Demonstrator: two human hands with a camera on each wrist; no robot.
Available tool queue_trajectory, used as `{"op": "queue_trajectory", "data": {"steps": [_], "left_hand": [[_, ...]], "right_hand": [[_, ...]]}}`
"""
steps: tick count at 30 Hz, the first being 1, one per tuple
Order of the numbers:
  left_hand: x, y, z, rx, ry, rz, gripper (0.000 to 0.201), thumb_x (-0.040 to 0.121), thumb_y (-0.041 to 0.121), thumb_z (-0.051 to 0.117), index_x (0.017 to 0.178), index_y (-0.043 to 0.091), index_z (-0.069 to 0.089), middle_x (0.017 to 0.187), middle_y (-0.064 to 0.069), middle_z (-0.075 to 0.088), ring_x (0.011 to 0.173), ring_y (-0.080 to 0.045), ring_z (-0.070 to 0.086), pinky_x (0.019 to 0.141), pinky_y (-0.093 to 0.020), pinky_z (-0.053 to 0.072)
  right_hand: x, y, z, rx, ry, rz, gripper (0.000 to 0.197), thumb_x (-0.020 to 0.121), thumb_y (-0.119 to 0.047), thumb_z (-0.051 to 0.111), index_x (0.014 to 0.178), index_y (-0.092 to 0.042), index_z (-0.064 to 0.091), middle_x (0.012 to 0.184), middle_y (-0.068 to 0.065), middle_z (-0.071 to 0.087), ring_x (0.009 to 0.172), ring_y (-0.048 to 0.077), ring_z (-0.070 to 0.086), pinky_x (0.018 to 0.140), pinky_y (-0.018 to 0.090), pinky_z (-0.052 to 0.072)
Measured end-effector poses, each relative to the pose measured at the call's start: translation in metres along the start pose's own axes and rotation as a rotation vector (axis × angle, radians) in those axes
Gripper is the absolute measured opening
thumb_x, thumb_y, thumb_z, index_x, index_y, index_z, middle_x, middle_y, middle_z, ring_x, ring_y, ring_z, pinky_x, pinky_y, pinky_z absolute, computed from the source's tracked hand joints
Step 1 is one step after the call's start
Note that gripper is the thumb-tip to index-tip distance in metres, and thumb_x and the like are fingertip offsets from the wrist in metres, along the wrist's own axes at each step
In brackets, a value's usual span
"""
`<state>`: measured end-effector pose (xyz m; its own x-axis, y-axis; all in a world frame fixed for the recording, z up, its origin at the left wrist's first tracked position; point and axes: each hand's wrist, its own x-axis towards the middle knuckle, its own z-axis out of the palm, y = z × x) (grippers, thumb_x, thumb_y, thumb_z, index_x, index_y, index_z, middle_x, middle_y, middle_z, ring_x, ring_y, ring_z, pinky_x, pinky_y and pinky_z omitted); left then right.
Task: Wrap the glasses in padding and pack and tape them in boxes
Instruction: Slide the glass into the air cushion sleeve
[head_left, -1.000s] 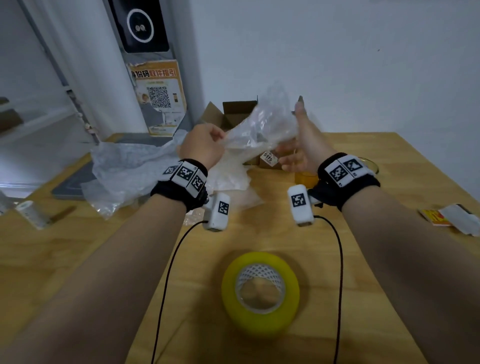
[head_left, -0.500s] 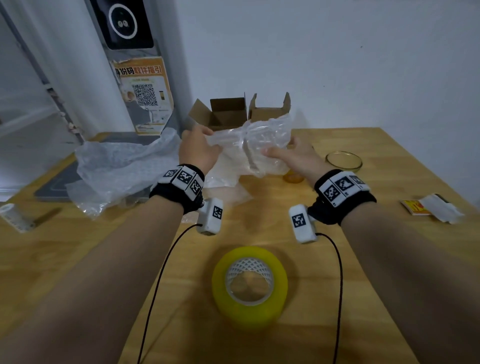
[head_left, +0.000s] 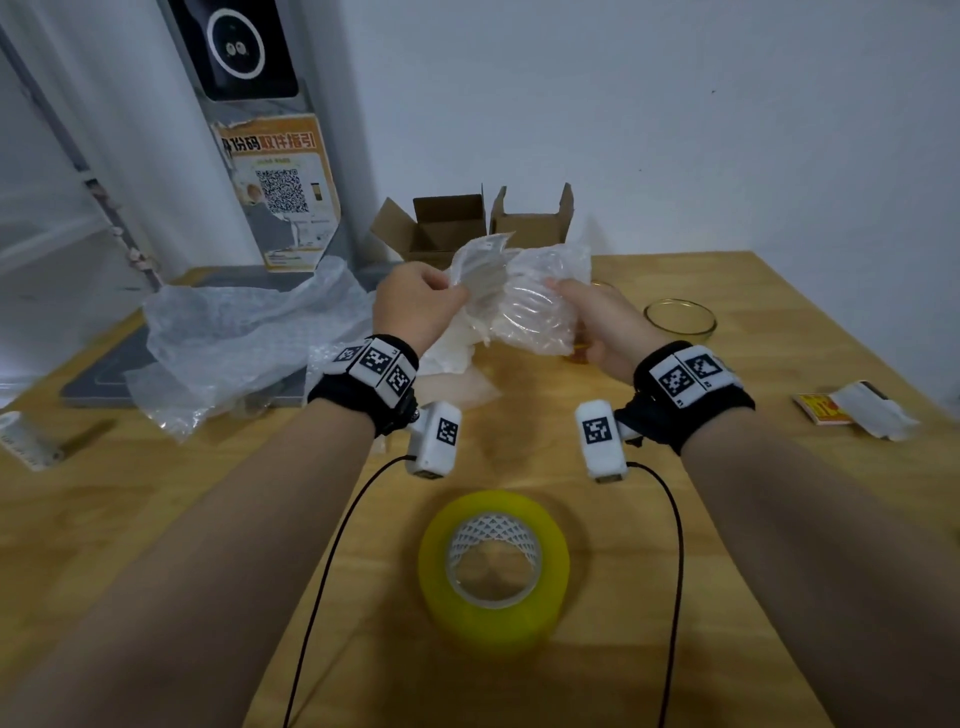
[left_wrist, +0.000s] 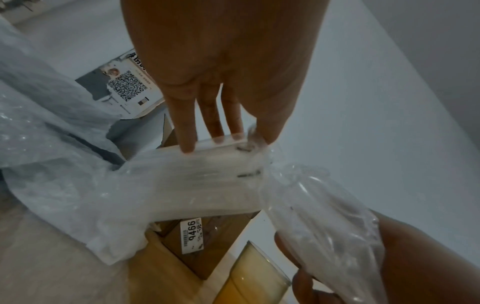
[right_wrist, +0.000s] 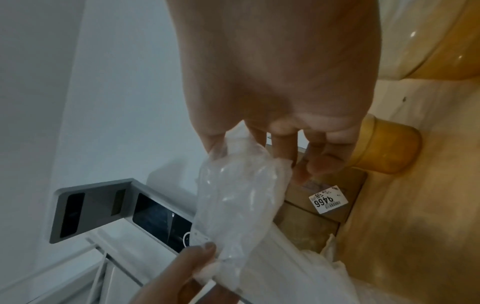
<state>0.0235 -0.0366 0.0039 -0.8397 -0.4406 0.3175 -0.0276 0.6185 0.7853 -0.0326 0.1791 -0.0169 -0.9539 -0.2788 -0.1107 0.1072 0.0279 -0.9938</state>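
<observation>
Both hands hold a clear ridged padding sheet in the air over the table's far middle. My left hand pinches its left edge between thumb and fingers. My right hand grips the bunched right end. Whether anything lies inside the padding I cannot tell. An amber glass stands on the table just below my right hand. Two open cardboard boxes stand behind the padding. A yellow tape roll lies near the front.
A heap of bubble wrap covers the left of the wooden table. A shallow glass bowl sits at the right rear. A small packet and white wrapper lie at the right edge. A white roll lies far left.
The padding was held up high with my right hand upright; both hands have brought it down and drawn it together into a bunched roll between them.
</observation>
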Motion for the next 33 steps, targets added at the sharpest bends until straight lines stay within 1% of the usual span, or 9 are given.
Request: {"op": "queue_trajectory", "data": {"steps": [2, 5, 9, 14, 17, 21, 27, 30, 33], "left_hand": [[0.001, 0.001, -0.001, -0.004, 0.052, 0.026, 0.003, 0.082, 0.027, 0.079, 0.082, 0.024, 0.078, 0.081, 0.014, 0.073, 0.084, -0.006, 0.068, 0.09, -0.038, 0.058], [0.001, 0.006, 0.005, 0.087, 0.011, 0.067, 0.004, 0.084, 0.026, 0.079, 0.08, 0.025, 0.08, 0.082, 0.015, 0.074, 0.086, -0.007, 0.068, 0.092, -0.038, 0.058], [-0.001, 0.007, 0.023, 0.175, -0.062, 0.046, 0.007, 0.086, 0.028, 0.08, 0.089, 0.021, 0.082, 0.102, 0.007, 0.078, 0.099, -0.01, 0.068, 0.1, -0.035, 0.052], [-0.004, 0.005, 0.049, 0.21, -0.139, -0.022, 0.015, 0.083, 0.031, 0.082, 0.092, 0.018, 0.083, 0.102, 0.004, 0.079, 0.101, -0.015, 0.071, 0.089, -0.028, 0.054], [-0.004, 0.005, 0.06, 0.191, -0.164, -0.09, 0.018, 0.081, 0.033, 0.083, 0.093, 0.02, 0.082, 0.102, 0.002, 0.078, 0.101, -0.018, 0.07, 0.095, -0.037, 0.056], [-0.004, 0.004, 0.067, 0.204, -0.161, -0.127, 0.022, 0.079, 0.037, 0.084, 0.095, 0.022, 0.082, 0.103, 0.002, 0.077, 0.101, -0.02, 0.069, 0.093, -0.035, 0.055], [-0.006, 0.008, 0.068, 0.185, -0.157, -0.165, 0.017, 0.08, 0.038, 0.083, 0.088, 0.025, 0.078, 0.094, 0.0, 0.073, 0.096, -0.023, 0.068, 0.081, -0.031, 0.05], [-0.007, 0.012, 0.066, 0.168, -0.151, -0.171, 0.022, 0.08, 0.04, 0.082, 0.093, 0.022, 0.079, 0.089, 0.002, 0.07, 0.092, -0.023, 0.067, 0.076, -0.03, 0.046], [-0.006, 0.015, 0.064, 0.123, -0.149, -0.183, 0.03, 0.08, 0.041, 0.083, 0.099, 0.019, 0.079, 0.086, 0.004, 0.067, 0.089, -0.02, 0.064, 0.076, -0.03, 0.045]], "right_hand": [[0.0, 0.002, -0.001, -0.026, -0.002, 0.019, 0.05, 0.09, -0.053, 0.071, 0.122, -0.014, 0.069, 0.115, 0.015, 0.076, 0.092, 0.029, 0.067, 0.08, 0.041, 0.054], [0.001, 0.003, -0.003, -0.393, 0.029, 0.03, 0.056, 0.092, -0.067, 0.058, 0.11, -0.015, 0.066, 0.094, 0.005, 0.071, 0.075, 0.023, 0.061, 0.061, 0.029, 0.044], [0.005, 0.0, -0.027, -0.714, 0.253, -0.073, 0.065, 0.083, -0.085, 0.043, 0.104, -0.023, 0.049, 0.087, -0.004, 0.052, 0.084, 0.024, 0.055, 0.062, 0.033, 0.038], [-0.006, 0.005, -0.081, -0.999, 0.474, -0.014, 0.046, 0.1, -0.047, 0.054, 0.139, -0.022, 0.053, 0.123, 0.007, 0.066, 0.113, 0.032, 0.062, 0.087, 0.039, 0.048], [0.0, 0.009, -0.098, -1.132, 0.488, 0.039, 0.028, 0.094, -0.03, 0.062, 0.119, -0.019, 0.066, 0.108, 0.007, 0.07, 0.098, 0.033, 0.065, 0.078, 0.035, 0.049], [0.002, 0.018, -0.109, -1.224, 0.476, 0.089, 0.013, 0.086, -0.029, 0.07, 0.083, -0.016, 0.073, 0.079, 0.004, 0.075, 0.073, 0.026, 0.07, 0.068, 0.031, 0.054], [-0.004, 0.032, -0.112, -0.998, 0.466, -0.004, 0.013, 0.091, -0.04, 0.071, 0.091, -0.027, 0.072, 0.09, 0.001, 0.076, 0.087, 0.029, 0.07, 0.081, 0.044, 0.061], [-0.009, 0.017, -0.102, -0.672, 0.49, -0.151, 0.011, 0.092, -0.04, 0.068, 0.091, -0.029, 0.069, 0.076, -0.006, 0.076, 0.078, 0.02, 0.073, 0.071, 0.046, 0.064], [-0.022, -0.012, -0.083, -0.331, 0.479, -0.292, 0.012, 0.097, -0.032, 0.067, 0.102, -0.021, 0.068, 0.082, 0.001, 0.078, 0.072, 0.013, 0.074, 0.061, 0.04, 0.065]]}}
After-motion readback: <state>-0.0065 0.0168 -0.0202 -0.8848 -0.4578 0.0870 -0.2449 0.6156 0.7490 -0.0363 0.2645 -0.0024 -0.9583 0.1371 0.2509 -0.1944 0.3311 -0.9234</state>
